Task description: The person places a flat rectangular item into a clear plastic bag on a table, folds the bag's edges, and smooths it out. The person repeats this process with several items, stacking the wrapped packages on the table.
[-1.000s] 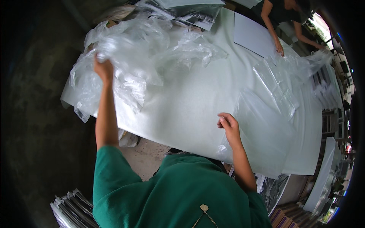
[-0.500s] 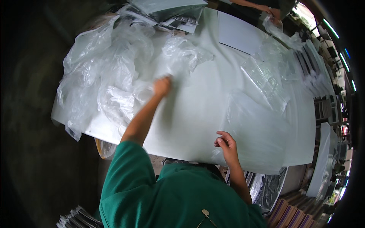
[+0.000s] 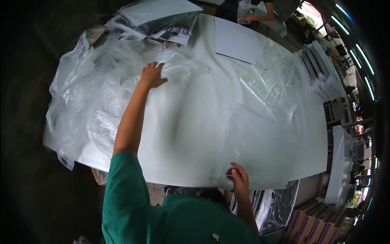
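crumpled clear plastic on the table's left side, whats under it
The crumpled clear plastic lies on the pale table. A brownish piece shows at its far edge; I can't tell whether it runs underneath. Folds and glare hide whatever is beneath the middle.

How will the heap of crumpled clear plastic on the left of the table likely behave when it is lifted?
The crumpled clear plastic is probably floppy: it lies in loose folds, and one end hangs off the table. It looks thin and see-through, so likely light for its bulk. Its shiny surface may be slippery.
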### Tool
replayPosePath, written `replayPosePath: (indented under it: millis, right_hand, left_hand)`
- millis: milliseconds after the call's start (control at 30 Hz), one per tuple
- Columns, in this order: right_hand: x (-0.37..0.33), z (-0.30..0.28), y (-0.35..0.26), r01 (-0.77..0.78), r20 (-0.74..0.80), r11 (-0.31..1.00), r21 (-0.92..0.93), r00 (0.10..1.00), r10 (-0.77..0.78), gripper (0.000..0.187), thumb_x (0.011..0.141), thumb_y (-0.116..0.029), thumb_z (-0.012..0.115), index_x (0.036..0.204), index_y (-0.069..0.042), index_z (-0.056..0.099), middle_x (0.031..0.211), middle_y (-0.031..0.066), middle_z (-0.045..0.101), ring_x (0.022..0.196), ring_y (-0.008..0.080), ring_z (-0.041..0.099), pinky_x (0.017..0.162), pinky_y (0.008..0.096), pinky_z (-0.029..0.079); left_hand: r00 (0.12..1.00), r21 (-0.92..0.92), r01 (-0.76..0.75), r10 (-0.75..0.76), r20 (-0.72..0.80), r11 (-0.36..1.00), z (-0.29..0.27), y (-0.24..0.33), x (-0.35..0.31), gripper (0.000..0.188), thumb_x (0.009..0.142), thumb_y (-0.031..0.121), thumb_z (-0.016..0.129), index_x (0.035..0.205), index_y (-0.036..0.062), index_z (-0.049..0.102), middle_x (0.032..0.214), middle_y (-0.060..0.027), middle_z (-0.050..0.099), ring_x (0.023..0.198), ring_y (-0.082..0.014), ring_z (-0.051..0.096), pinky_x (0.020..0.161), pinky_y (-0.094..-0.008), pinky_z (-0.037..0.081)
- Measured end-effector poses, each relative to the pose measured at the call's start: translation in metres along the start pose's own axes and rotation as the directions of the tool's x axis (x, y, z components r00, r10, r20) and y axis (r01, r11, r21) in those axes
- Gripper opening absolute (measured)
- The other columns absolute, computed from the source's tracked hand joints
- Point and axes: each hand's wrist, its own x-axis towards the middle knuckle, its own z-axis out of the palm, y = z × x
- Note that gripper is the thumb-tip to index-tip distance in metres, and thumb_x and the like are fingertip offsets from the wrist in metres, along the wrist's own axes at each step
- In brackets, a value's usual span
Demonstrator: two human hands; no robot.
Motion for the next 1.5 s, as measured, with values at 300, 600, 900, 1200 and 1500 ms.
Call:
replayPosePath:
  millis: [300,600,900,1200,1500]
  right_hand:
    - [-0.002,-0.012,-0.016,0.27,-0.054,0.906,-0.327,0.952,-0.303,0.045,0.082,-0.009,0.059,0.124,0.0,0.045,0.102,0.01,0.057,0.095,0.0188,0.055,0.084,0.0326,0.044]
    - [0.058,-0.02,-0.146,0.597,0.211,0.669,-0.442,0.795,-0.569,0.031,0.078,-0.018,0.066,0.102,-0.001,0.058,0.094,0.0093,0.061,0.09,0.0159,0.055,0.079,0.0289,0.043]
    - [0.086,-0.184,-0.132,-0.132,0.449,0.77,0.624,0.867,-0.214,0.055,0.088,-0.045,0.048,0.122,-0.001,0.048,0.106,0.0093,0.059,0.083,0.0138,0.059,0.07,0.0231,0.049]
    - [0.106,-0.236,-0.084,0.117,0.043,0.988,-0.098,0.993,-0.113,0.045,0.083,-0.047,0.056,0.092,-0.003,0.06,0.07,0.0021,0.057,0.056,0.0076,0.051,0.05,0.0217,0.04]
    - [0.111,-0.306,-0.092,0.161,-0.314,0.95,0.269,0.947,-0.072,0.037,0.084,-0.043,0.057,0.093,-0.007,0.063,0.068,-0.0027,0.055,0.05,0.005,0.045,0.043,0.0203,0.036]
  left_hand:
    - [0.825,-0.205,-0.441,0.304,-0.476,0.874,0.061,0.144,-0.019,0.017,0.08,0.015,0.055,0.095,0.0069,0.057,0.099,-0.0101,0.059,0.109,-0.027,0.048,0.102,-0.0448,0.026]
    - [0.767,-0.946,-0.009,0.609,0.201,0.324,-0.069,0.212,-0.162,0.032,0.074,0.022,0.073,0.092,-0.0012,0.06,0.074,-0.0027,0.059,0.072,-0.01,0.052,0.067,-0.0256,0.044]
    - [0.965,-0.951,0.224,-0.091,0.247,-0.211,-0.026,0.141,-0.164,0.043,0.08,0.037,0.064,0.107,0.004,0.056,0.087,-0.0016,0.063,0.084,-0.0106,0.059,0.072,-0.0228,0.044]
    - [0.892,-0.955,0.274,-0.341,0.296,-0.111,0.009,0.235,-0.175,0.042,0.086,0.032,0.055,0.107,-0.004,0.055,0.085,-0.0105,0.061,0.072,-0.0175,0.059,0.061,-0.0295,0.05]
    - [0.932,-0.962,0.273,-0.252,0.261,0.012,0.041,0.226,-0.207,0.041,0.089,0.023,0.053,0.121,-0.0017,0.05,0.109,-0.0076,0.059,0.102,-0.0161,0.052,0.091,-0.0277,0.038]
